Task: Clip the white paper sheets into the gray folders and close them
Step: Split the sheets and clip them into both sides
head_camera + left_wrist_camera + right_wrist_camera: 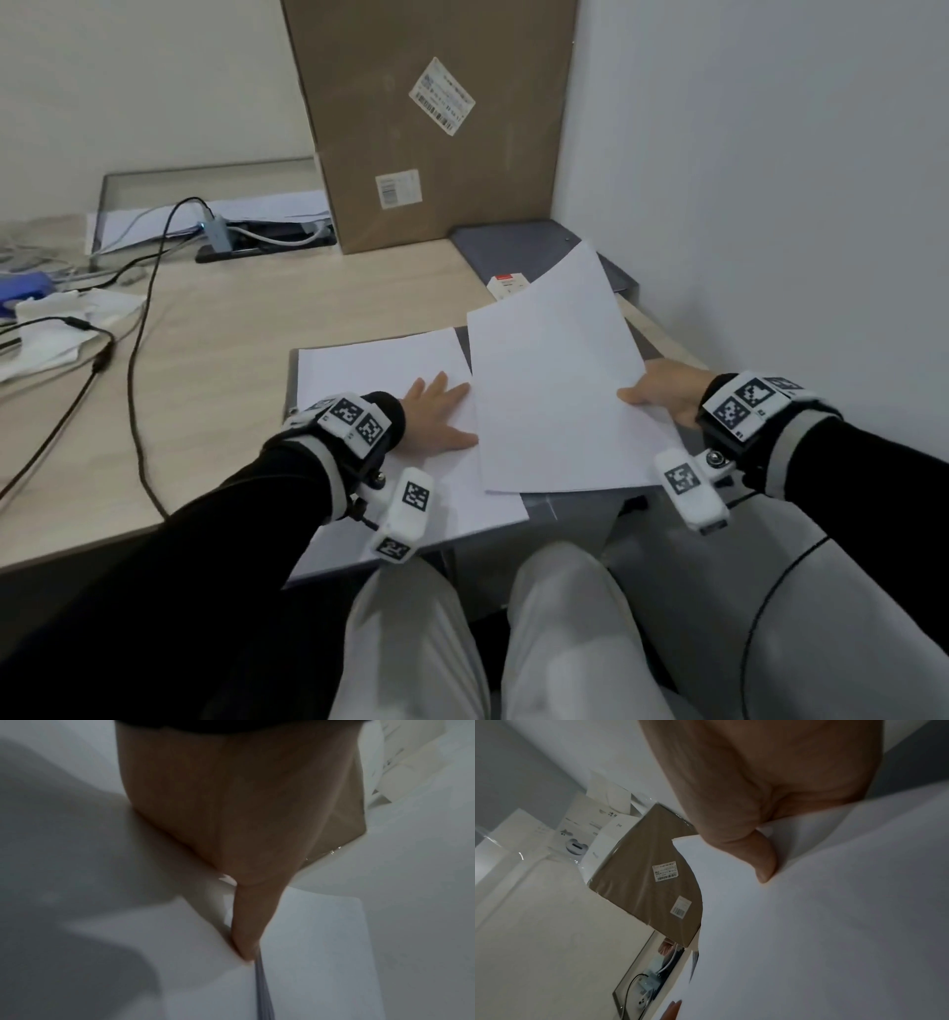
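An open gray folder (292, 380) lies at the desk's front edge with a stack of white sheets (369, 370) on its left half. My left hand (436, 416) rests flat on that stack, fingers spread and straight. My right hand (662, 393) pinches the right edge of a second bundle of white sheets (554, 390), thumb on top, holding it tilted above the folder's right half. In the right wrist view the thumb (757, 854) presses on the held paper (808, 923). In the left wrist view the left hand's thumb (246, 933) lies on paper (321, 943).
More gray folders (518, 246) lie at the back right by the wall, with a small white card (506, 285) on them. A tall cardboard box (431, 123) leans at the back. Black cables (138, 329) and papers (61, 329) sit on the left of the desk.
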